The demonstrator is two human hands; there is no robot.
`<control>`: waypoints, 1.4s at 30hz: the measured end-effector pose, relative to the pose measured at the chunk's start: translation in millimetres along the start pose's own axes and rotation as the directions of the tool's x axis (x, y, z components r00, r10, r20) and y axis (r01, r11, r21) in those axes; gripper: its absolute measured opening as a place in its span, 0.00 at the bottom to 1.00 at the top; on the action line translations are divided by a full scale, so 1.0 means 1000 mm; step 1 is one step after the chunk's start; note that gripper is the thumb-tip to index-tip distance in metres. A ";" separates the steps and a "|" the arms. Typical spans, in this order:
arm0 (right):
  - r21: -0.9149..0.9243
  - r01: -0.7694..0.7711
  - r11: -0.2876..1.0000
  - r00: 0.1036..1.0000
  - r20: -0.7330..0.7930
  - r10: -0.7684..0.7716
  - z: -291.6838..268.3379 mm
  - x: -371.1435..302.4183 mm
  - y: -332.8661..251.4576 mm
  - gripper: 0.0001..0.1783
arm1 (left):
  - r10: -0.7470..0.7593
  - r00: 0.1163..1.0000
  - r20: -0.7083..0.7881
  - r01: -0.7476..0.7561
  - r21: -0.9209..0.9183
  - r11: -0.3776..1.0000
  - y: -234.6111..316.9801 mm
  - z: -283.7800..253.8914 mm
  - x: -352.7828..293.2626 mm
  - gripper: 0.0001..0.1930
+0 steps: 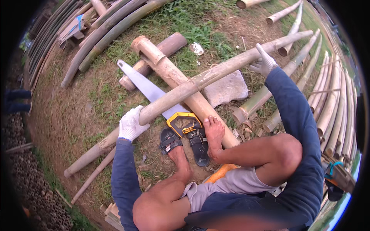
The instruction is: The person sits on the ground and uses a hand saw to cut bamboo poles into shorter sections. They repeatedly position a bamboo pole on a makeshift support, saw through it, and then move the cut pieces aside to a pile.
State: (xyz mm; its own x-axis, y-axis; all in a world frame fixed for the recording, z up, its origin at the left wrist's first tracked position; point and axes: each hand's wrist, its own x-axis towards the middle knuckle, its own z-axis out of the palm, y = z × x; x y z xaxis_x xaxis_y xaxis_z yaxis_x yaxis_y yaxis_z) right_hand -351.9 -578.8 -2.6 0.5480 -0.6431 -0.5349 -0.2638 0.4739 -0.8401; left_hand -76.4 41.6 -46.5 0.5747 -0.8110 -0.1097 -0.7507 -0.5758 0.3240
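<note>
A long bamboo pole (200,79) lies slantwise in front of me, from the lower left to the upper right. My left hand (132,124), in a white knit glove, is wrapped round its nearer left part. Toward the far right end, my gloved right hand (265,62) grips the pole from its near side, thumb sticking up. Beneath the pole runs a thicker bamboo piece (179,79), resting on a short log (173,43). A handsaw (148,86) with a yellow and black handle (184,123) lies under the pole, the handle by my feet.
My bare foot (215,133) presses against the thick bamboo; an empty sandal (198,148) is beside it. A flat stone (227,89) sits right of the crossing. Bamboo poles (331,104) are stacked at right, more poles (111,32) at upper left. A thin stick (94,175) lies lower left.
</note>
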 end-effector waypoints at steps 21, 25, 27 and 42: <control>-0.204 -0.160 0.966 0.692 0.674 0.257 0.214 -0.002 0.020 0.42 | -0.512 0.576 -0.637 0.745 0.151 0.650 -0.125 -0.003 -0.172 0.35; -0.558 0.283 0.780 0.711 0.668 0.220 0.226 -0.004 0.024 0.37 | -0.614 0.308 -0.727 0.793 -0.160 0.588 -0.124 0.027 -0.177 0.37; -0.612 0.487 0.624 0.675 0.717 0.177 0.222 0.001 0.036 0.35 | -0.599 0.283 -0.749 0.776 -0.188 0.601 -0.124 0.040 -0.177 0.37; -0.346 0.930 0.127 0.335 0.937 0.102 0.253 -0.116 0.162 0.34 | -0.444 0.879 -0.177 0.471 0.173 0.865 -0.059 0.116 -0.104 0.38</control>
State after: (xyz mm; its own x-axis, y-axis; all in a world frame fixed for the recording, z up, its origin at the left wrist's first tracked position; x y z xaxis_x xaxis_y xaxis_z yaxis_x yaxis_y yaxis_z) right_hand -257.6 -275.5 -54.1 0.9002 0.3964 -0.1802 0.2011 -0.7456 -0.6353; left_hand -129.7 147.6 -162.7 0.8956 -0.4387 -0.0742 -0.4345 -0.8982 0.0662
